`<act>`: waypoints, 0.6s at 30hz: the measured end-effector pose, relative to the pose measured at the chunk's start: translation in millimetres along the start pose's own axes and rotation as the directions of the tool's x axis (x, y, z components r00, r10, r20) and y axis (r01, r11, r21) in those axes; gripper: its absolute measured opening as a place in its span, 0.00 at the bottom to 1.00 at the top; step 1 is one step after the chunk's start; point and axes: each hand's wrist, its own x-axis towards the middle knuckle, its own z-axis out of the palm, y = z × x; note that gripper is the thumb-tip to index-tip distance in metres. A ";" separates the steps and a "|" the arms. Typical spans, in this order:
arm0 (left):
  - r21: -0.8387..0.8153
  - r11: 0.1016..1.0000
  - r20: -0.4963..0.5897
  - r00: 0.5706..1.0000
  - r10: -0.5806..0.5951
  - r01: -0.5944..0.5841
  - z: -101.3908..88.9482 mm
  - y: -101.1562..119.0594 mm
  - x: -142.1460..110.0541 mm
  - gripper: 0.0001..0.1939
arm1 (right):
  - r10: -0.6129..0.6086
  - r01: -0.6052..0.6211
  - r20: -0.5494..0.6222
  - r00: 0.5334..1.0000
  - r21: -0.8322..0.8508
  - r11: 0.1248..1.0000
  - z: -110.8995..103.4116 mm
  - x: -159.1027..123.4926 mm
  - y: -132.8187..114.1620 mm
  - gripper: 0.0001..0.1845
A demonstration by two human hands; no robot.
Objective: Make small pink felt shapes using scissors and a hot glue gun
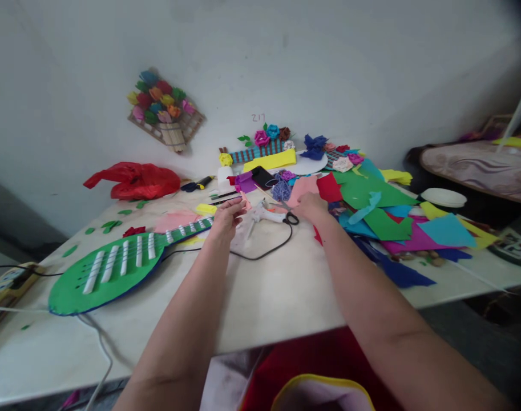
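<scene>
My left hand [229, 218] is closed, a small folded piece of pink paper [246, 201] pinched at its fingertips. To the right, my right hand [312, 206] has its fingers closed at the lower edge of a larger pink paper sheet [303, 188]; its fingertips are partly hidden. Between my hands a white glue gun [269, 215] lies on the table, its black cord curving toward me. Scissors with black handles [292, 218] rest just below my right hand. A green paper guitar [110, 274] with white strips lies left of my left arm.
Coloured paper sheets [371, 197] pile up on the right, near a white bowl [443, 197]. A phone [262, 177], a red plastic bag [136, 180] and paper flowers [272, 134] stand toward the wall. A power strip [12, 288] sits at the left edge.
</scene>
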 end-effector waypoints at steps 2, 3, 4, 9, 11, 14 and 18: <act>0.021 0.999 -0.005 0.999 0.034 -0.034 2.2 0.4 -1.3 0.18 | -0.050 0.064 -0.136 0.989 0.099 0.993 0.0 -4.4 -10.3 0.17; 0.030 0.998 -0.005 0.999 0.050 -0.050 3.2 0.2 -1.6 0.18 | -0.075 0.106 -0.151 0.986 0.212 0.972 1.0 -7.2 -17.2 0.16; 0.039 0.997 -0.002 0.998 0.066 -0.066 4.1 -0.3 -1.8 0.18 | -0.105 0.144 -0.122 0.987 0.370 0.918 2.6 -10.3 -24.8 0.16; 0.096 0.985 0.043 0.990 0.137 -0.141 7.1 -4.3 -2.4 0.19 | -0.325 -0.052 0.169 0.931 0.939 0.340 15.6 -28.2 -57.1 0.20; 0.109 0.982 0.059 0.987 0.147 -0.152 8.6 -5.4 -3.0 0.20 | -0.381 -0.127 0.214 0.899 0.962 0.240 19.0 -34.2 -62.6 0.20; 0.110 0.979 0.069 0.984 0.167 -0.174 11.1 -6.6 -3.6 0.22 | -0.401 -0.165 0.219 0.890 0.972 0.165 21.3 -39.2 -64.9 0.16; 0.107 0.974 0.078 0.978 0.194 -0.202 12.6 -8.6 -4.0 0.23 | -0.381 -0.162 0.197 0.903 0.979 0.122 23.3 -38.9 -63.9 0.12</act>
